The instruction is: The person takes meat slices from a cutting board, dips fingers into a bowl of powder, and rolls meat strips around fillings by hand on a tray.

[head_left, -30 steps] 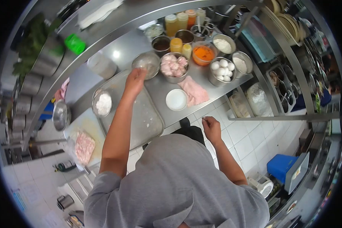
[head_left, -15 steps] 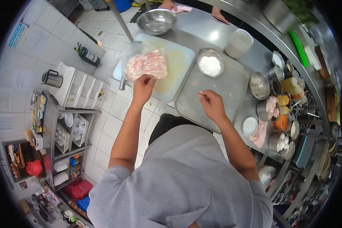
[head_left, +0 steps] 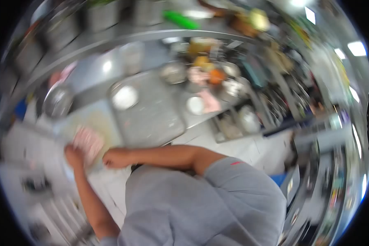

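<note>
A flat portion of pale pink raw meat in a clear plastic bag [head_left: 89, 140] lies on the white cutting board [head_left: 111, 122]. My left hand [head_left: 74, 156] is closed at the near left edge of the bag, though motion blurs its fingers. Just right of the bag's lower end, over the board's near edge, my right hand [head_left: 115, 158] is curled closed; whatever its fingers may hold is hidden. Beside the board is a grey metal tray [head_left: 153, 117], with a bowl of white powder [head_left: 125, 97] at its far left corner.
A metal bowl [head_left: 58, 100] stands beyond the board. A pale container [head_left: 132, 57] is behind the tray. Several ingredient bowls, a white dish [head_left: 195, 105] and a pink cloth [head_left: 210, 102] sit to the right. A metal shelf edge [head_left: 151, 33] crosses above the counter.
The view has swung right and blurred. My right hand has moved left from over the tray to beside the bag. My left hand stays at the bag.
</note>
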`<state>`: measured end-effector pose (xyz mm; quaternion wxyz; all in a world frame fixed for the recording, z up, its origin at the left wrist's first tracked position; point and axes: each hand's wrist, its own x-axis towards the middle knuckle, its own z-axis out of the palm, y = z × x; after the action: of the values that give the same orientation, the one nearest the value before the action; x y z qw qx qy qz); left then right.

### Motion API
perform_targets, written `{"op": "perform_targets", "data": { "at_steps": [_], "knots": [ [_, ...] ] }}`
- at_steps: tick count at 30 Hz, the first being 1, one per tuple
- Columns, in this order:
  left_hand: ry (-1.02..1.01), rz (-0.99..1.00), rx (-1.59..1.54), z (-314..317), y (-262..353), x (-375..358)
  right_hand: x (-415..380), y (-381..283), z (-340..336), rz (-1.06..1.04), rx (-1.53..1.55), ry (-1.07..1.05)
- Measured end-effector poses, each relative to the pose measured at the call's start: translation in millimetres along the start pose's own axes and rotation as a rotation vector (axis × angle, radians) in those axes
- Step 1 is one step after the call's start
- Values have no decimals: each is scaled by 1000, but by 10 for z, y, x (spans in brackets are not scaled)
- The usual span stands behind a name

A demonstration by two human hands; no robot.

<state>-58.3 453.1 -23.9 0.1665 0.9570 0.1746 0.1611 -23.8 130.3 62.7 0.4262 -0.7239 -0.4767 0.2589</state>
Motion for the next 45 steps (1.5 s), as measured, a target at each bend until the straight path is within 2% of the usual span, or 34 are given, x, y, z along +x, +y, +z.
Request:
{"op": "perform_targets", "data": {
  "at_steps": [1, 2, 3, 4, 5, 6, 7, 9, 11, 13, 14, 17, 18, 19, 22, 24, 26, 29, 31, 32, 36, 40, 42, 45],
  "knots": [
    [56, 86, -19, 165, -202, 62, -47, 141, -12, 10, -65, 112],
    [21, 40, -69, 7, -29, 86, -176, 169, -81, 77, -82, 204],
    [14, 75, -68, -66, -36, 103, -233, 118, -144, 130, -80, 282],
    [36, 14, -9, -335, 294, 48, -312, 107, -221, 151, -100, 340],
    [22, 40, -12, -438, 425, 24, -395, 65, -251, 258, -93, 365],
    [9, 55, -4, -502, 417, 33, -448, 3, -257, 358, -74, 379],
    [11, 84, -2, -489, 356, 55, -493, 32, -203, 357, -72, 408],
    [66, 110, -56, -447, 389, 78, -653, 94, -229, 360, -33, 375],
    [24, 111, -70, -512, 309, 175, -685, 79, -221, 333, -45, 360],
    [34, -54, -412, -670, 379, 213, -632, 78, -222, 303, -25, 269],
    [49, -66, -398, -728, 399, 235, -596, 98, -227, 285, -21, 256],
    [143, 69, -503, -843, 393, 281, -398, 93, -176, 182, -47, 223],
    [124, 37, -479, -970, 486, 306, -368, 82, -202, 202, -24, 214],
    [178, 73, -580, -922, 430, 377, -333, 52, -221, 231, -5, 208],
    [271, 73, -568, -1125, 641, 427, -295, -116, -263, 198, 36, 156],
    [199, 9, -847, -1399, 895, 402, -268, -113, -262, 167, 56, 136],
    [155, 25, -940, -1485, 1048, 330, -252, -128, -291, 136, 68, 128],
    [38, 23, -1129, -1531, 1361, 125, -295, -335, -392, 125, 52, 262],
    [-39, 15, -1229, -1501, 1673, -37, -361, -569, -516, -36, -74, 463],
    [-82, -63, -1340, -1483, 1848, -129, -376, -604, -525, -61, -74, 513],
    [-206, -259, -1529, -1285, 2274, -347, -531, -541, -468, 3, -31, 616],
    [-391, -311, -1700, -1093, 2480, -487, -933, -474, -335, 86, -22, 741],
    [-418, -327, -1727, -1121, 2703, -612, -1137, -491, -371, 152, 33, 806],
    [-420, -343, -1734, -1137, 2945, -689, -1422, -588, -441, 141, 113, 867]
  ]
}}
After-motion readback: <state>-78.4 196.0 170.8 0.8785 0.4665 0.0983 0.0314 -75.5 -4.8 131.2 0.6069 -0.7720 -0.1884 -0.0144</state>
